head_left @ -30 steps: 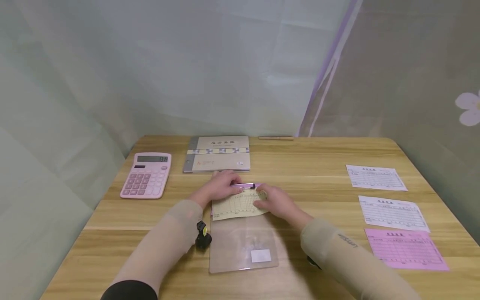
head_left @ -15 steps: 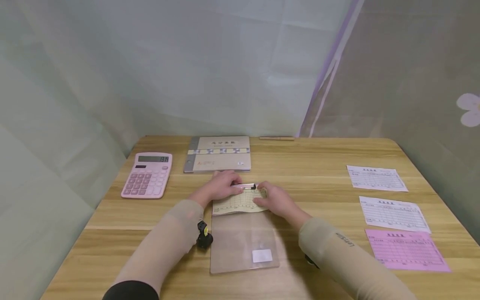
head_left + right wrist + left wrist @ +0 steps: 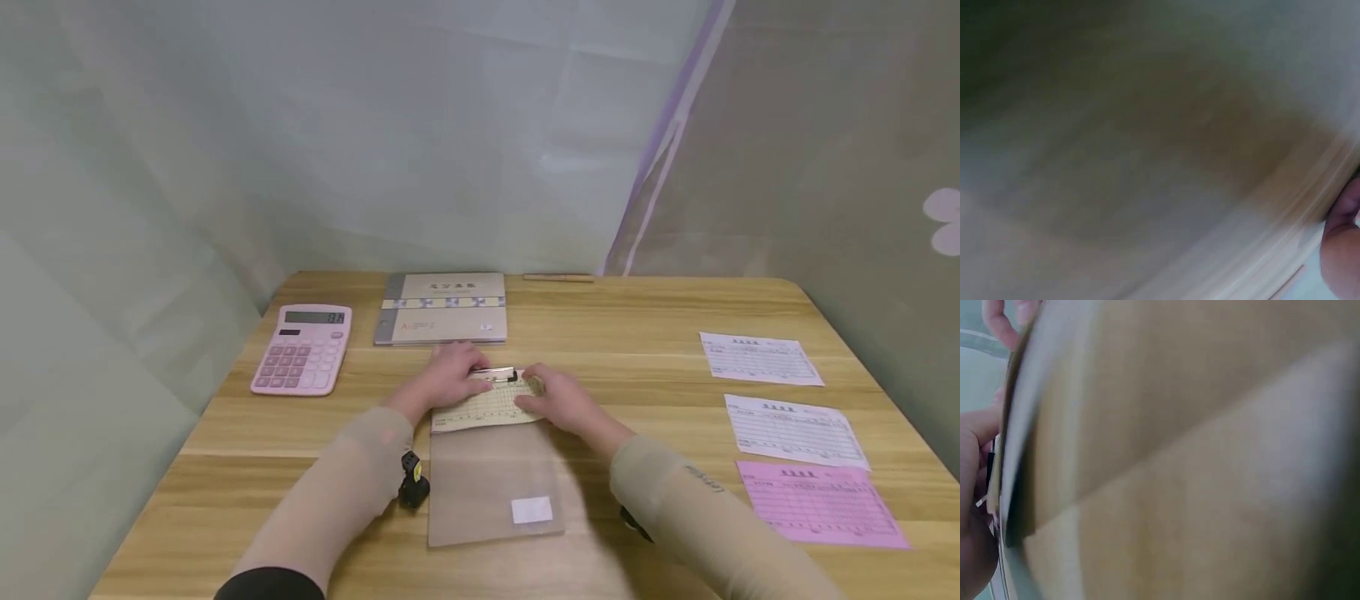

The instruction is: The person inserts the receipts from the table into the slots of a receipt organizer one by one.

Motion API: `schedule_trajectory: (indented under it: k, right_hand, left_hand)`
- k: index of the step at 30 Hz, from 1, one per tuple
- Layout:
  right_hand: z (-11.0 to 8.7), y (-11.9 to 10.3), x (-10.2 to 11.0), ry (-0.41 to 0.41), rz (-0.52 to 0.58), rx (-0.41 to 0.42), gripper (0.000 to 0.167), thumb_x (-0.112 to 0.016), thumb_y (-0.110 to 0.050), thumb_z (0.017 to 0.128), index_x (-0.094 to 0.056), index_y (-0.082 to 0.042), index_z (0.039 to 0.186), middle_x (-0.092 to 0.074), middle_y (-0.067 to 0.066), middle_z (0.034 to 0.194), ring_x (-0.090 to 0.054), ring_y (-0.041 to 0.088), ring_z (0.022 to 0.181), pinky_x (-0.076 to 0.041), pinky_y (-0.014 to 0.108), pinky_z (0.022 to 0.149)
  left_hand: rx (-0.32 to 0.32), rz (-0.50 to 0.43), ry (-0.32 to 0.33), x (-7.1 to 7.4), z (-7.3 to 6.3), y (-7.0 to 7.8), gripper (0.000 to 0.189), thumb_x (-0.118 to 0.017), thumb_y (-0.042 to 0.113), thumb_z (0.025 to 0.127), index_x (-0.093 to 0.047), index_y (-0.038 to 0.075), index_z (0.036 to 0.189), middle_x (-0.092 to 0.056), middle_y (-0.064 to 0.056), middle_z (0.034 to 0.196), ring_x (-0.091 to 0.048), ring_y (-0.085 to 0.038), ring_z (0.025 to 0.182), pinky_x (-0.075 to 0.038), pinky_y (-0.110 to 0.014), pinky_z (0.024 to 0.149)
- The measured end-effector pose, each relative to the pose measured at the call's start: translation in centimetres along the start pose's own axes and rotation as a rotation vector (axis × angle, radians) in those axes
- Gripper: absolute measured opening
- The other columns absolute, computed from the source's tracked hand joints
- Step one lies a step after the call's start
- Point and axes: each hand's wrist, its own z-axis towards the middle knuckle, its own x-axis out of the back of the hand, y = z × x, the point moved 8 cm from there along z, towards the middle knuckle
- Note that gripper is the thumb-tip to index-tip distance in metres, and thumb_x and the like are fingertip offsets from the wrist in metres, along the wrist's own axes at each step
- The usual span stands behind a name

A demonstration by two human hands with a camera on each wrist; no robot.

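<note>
A clear clipboard (image 3: 487,475) with a small white label lies at the middle of the table. Its metal clip (image 3: 497,374) is at the far end, where my left hand (image 3: 448,379) grips it, thumb on the near side. Under the clip lies a pale yellow printed slip (image 3: 476,411), covering the board's upper part. My right hand (image 3: 561,402) pinches this slip at its right edge, close beside the clip. In the left wrist view, the left hand (image 3: 972,500) shows at the frame's edge; the right wrist view is mostly blurred, with part of the right hand (image 3: 1342,247).
A pink calculator (image 3: 302,350) stands at the left, and an account book (image 3: 442,308) lies behind the clipboard. Two white slips (image 3: 761,358) and a pink slip (image 3: 821,504) lie in a column at the right. A thin brown stick (image 3: 558,277) lies along the back edge.
The yellow slip has slid slightly away from me, up under the clip. The clip's metal plate now lies flatter over the slip's top edge. Both hands stay at nearly the same place.
</note>
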Motion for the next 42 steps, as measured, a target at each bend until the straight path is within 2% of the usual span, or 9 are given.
schedule_trajectory:
  k: [2,5,9,19,26,30,33,38,42]
  right_hand:
    - [-0.2,0.4,0.2,-0.016,0.026,0.016,0.047,-0.070,-0.032,0.085,-0.056,-0.009,0.123,-0.065,0.009,0.098,-0.061,0.022,0.084,-0.049,0.040,0.077]
    - [-0.4,1.2,0.5,-0.051,0.060,0.028,0.049,-0.070,-0.031,0.084,-0.054,-0.009,0.125,-0.060,0.004,0.075,-0.054,0.016,0.057,-0.046,0.033,0.056]
    - [-1.0,2.3,1.3,-0.071,0.097,0.008,0.051,-0.070,-0.029,0.085,-0.052,-0.009,0.128,-0.056,0.004,0.069,-0.049,0.015,0.048,-0.044,0.031,0.047]
    - [-2.7,5.6,4.4,-0.063,0.150,0.002,0.051,-0.068,-0.026,0.087,-0.050,-0.005,0.130,-0.058,0.007,0.078,-0.050,0.017,0.056,-0.044,0.031,0.049]
    - [-4.1,8.4,8.6,-0.050,0.136,-0.032,0.052,-0.063,-0.028,0.090,-0.047,-0.001,0.132,-0.060,0.016,0.098,-0.056,0.022,0.069,-0.047,0.035,0.061]
    - [-5.0,10.3,11.6,-0.031,0.105,-0.072,0.057,-0.060,-0.031,0.092,-0.043,0.001,0.135,-0.060,0.022,0.107,-0.062,0.026,0.082,-0.051,0.038,0.070]
    - [-5.8,11.8,13.5,0.010,0.033,-0.104,0.060,-0.058,-0.037,0.092,-0.042,0.001,0.136,-0.058,0.025,0.112,-0.062,0.031,0.091,-0.051,0.042,0.075]
    - [-7.0,14.1,15.2,0.062,-0.085,-0.131,0.065,-0.054,-0.045,0.092,-0.041,0.002,0.136,-0.054,0.028,0.119,-0.052,0.044,0.106,-0.044,0.053,0.080]
    - [-8.5,16.1,16.2,0.064,-0.120,-0.169,0.067,-0.051,-0.046,0.094,-0.037,0.003,0.137,-0.048,0.032,0.124,-0.042,0.053,0.112,-0.040,0.059,0.080]
  left_hand:
    - [0.003,-0.021,0.009,-0.1,-0.1,0.1,0.037,-0.065,0.040,0.086,-0.063,0.012,0.110,-0.057,-0.001,0.110,-0.049,-0.020,0.105,-0.031,-0.042,0.094]
    - [0.022,-0.055,0.006,-0.3,-0.3,-0.1,0.039,-0.065,0.040,0.085,-0.061,0.012,0.112,-0.056,-0.001,0.112,-0.047,-0.021,0.109,-0.031,-0.042,0.097]
    - [0.036,-0.077,0.007,-0.5,-0.4,-0.4,0.040,-0.065,0.041,0.085,-0.061,0.013,0.114,-0.055,-0.001,0.114,-0.046,-0.022,0.112,-0.032,-0.041,0.098]
    - [0.047,-0.087,0.016,-0.5,-0.6,-0.8,0.041,-0.067,0.041,0.084,-0.060,0.013,0.114,-0.055,-0.001,0.115,-0.046,-0.022,0.113,-0.031,-0.042,0.099]
    - [0.059,-0.086,0.013,-0.7,-0.9,-1.1,0.041,-0.067,0.042,0.084,-0.060,0.015,0.114,-0.054,0.001,0.111,-0.046,-0.019,0.108,-0.033,-0.040,0.096]
    - [0.061,-0.078,0.014,-0.8,-1.0,-1.3,0.042,-0.066,0.044,0.084,-0.060,0.016,0.115,-0.054,0.002,0.111,-0.046,-0.019,0.108,-0.033,-0.040,0.096]
    - [0.054,-0.080,0.021,-0.8,-1.1,-1.4,0.042,-0.066,0.043,0.084,-0.060,0.015,0.115,-0.054,0.002,0.112,-0.046,-0.019,0.108,-0.033,-0.040,0.096]
    - [0.045,-0.066,0.019,-0.8,-1.0,-1.3,0.042,-0.066,0.043,0.084,-0.060,0.015,0.114,-0.055,0.001,0.112,-0.047,-0.019,0.108,-0.034,-0.039,0.097]
    - [0.019,-0.059,0.020,-0.8,-0.5,-0.7,0.041,-0.067,0.043,0.083,-0.061,0.015,0.113,-0.055,0.001,0.111,-0.048,-0.019,0.107,-0.035,-0.039,0.097]
